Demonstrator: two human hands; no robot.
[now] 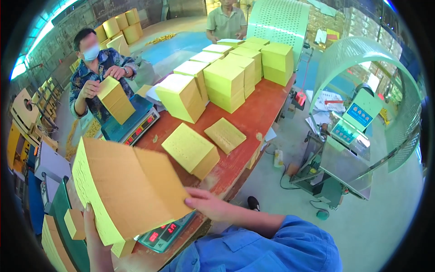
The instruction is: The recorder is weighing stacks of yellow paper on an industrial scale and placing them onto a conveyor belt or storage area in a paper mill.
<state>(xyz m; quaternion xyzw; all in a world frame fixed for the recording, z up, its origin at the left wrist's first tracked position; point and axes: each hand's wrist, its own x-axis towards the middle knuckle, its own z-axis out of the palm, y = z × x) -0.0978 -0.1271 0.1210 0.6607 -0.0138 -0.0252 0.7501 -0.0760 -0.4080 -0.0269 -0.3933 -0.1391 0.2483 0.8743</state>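
Observation:
Between my two hands is a thick stack of yellow paper [131, 181], raised close to me and tilted, its layered edges turned up. My left hand [93, 229] grips its lower left side, the thumb on the pale embossed face. At the right end, the fingers of my right hand [206, 204] are closed on the corner. Partly hidden below is a green digital scale [161, 240] with a lit red display. A smaller yellow block [122, 248] shows under the stack's lower edge. Just beyond, a short paper stack [190, 149] and a thin one [225, 135] lie on the red table [222, 174].
Tall paper stacks [224, 84] stand in rows along the table's far part. Across at the left, a masked co-worker holds a paper block [115, 100] over another scale [142, 129]. A second person stands behind the stacks. Right of the table is a machine with a curved perforated guard [362, 56].

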